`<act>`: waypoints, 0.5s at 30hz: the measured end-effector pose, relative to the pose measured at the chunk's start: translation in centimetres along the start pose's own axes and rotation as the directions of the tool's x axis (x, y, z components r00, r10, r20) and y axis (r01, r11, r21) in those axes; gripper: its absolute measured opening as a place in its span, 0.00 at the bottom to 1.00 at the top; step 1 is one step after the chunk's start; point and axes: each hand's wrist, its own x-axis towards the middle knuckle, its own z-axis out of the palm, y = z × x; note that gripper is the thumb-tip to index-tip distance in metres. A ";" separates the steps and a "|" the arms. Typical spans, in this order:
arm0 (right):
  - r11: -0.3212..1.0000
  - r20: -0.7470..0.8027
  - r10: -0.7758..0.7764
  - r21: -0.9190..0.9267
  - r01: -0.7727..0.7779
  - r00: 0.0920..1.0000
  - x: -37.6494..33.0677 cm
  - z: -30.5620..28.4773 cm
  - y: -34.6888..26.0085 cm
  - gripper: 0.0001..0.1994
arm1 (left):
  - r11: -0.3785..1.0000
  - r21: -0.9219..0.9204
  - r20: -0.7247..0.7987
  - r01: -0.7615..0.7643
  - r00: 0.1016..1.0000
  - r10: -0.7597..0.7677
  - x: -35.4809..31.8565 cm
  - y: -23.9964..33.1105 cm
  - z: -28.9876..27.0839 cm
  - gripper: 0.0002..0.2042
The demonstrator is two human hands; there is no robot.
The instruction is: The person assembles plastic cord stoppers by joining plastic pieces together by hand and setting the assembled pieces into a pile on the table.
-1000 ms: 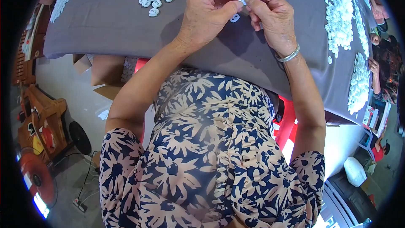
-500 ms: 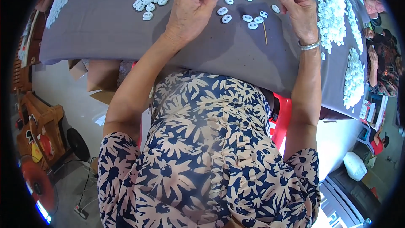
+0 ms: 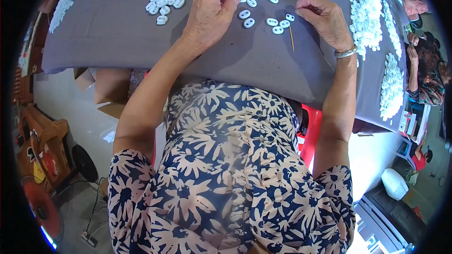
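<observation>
Holds left hand and right hand well apart over the cloth, both pinched inward; cannot tell whether on anything. Has toggles lying between, some beside a stick toward the right.

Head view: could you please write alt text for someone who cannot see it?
A person's left hand and right hand, fingers bent, hover over a grey cloth-covered table scattered with small white two-holed oval pieces. A thin tan stick lies between the hands; white heaps line the table's right side.
</observation>
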 end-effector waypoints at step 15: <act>0.999 -0.032 -0.035 -0.025 0.034 0.999 0.1 0.7 -0.4 0.04 | 0.994 -0.099 0.014 0.036 0.999 -0.035 -0.2 -0.2 0.7 0.19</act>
